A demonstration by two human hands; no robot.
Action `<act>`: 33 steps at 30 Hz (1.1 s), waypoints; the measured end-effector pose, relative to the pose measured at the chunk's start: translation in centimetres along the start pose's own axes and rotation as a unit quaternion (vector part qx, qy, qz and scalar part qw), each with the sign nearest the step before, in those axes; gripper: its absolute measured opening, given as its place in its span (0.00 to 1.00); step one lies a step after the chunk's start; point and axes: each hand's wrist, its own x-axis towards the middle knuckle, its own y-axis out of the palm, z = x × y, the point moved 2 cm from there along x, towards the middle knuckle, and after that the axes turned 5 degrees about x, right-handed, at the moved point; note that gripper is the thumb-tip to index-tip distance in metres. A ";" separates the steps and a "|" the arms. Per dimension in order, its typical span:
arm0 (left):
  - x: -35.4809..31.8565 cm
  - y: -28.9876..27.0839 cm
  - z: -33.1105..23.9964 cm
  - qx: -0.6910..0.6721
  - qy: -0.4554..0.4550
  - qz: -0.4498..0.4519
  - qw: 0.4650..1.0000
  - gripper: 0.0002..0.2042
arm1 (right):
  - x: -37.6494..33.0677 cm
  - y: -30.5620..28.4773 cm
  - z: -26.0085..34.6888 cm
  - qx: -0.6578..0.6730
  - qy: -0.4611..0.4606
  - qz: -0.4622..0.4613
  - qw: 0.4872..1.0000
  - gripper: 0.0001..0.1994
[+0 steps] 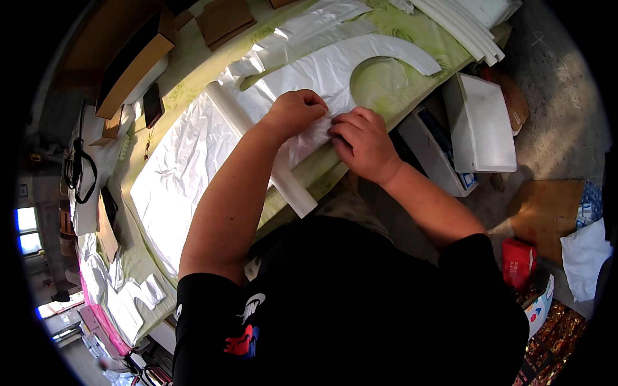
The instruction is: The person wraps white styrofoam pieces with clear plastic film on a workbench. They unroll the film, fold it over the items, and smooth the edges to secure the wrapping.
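At your far left the box (132,58) and phone (153,105) sit out toward the side of the surface (187,55), probably to leave you working room; next the crinkled sheet (183,151) spreads white over the green cloth, reaching under your arms; the tube (225,106) lies slantwise across it, passing beneath your left forearm, and its weight likely helps keep the sheet flat; your left hand (295,110) is curled, fingertips down at the sheet; your right hand (364,141), fingers bent, faces it just beside, as if to work one spot from both sides; you hide the fingertips, so I cannot tell whether either pinches; beyond, the curved white strip (396,48) arches around bare cloth; the rods (460,29) lie bundled at the far right end, seemingly out of your way.
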 end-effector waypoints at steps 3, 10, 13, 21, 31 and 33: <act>0.2 0.0 0.3 -0.009 -0.035 -0.017 0.999 0.13 | -1.4 0.3 -0.2 -0.017 -0.003 -0.036 0.999 0.14; -0.7 1.1 -0.2 0.132 0.097 -0.034 0.986 0.18 | -2.0 0.2 -0.7 0.040 0.016 -0.062 0.997 0.14; -0.5 1.0 0.2 0.094 0.065 -0.037 0.993 0.17 | -2.1 0.2 -0.9 0.041 0.016 -0.072 0.996 0.14; 0.3 -0.5 1.5 -0.007 -0.008 -0.003 1.000 0.19 | -2.2 0.4 -0.7 0.013 0.002 -0.068 0.998 0.15; -0.5 1.0 0.1 0.057 0.039 -0.004 0.998 0.14 | -2.6 0.8 -1.1 0.050 0.025 -0.124 0.991 0.18; -0.4 0.8 0.5 0.031 0.031 0.000 0.999 0.14 | -2.3 0.6 -0.9 0.043 0.018 -0.119 0.992 0.19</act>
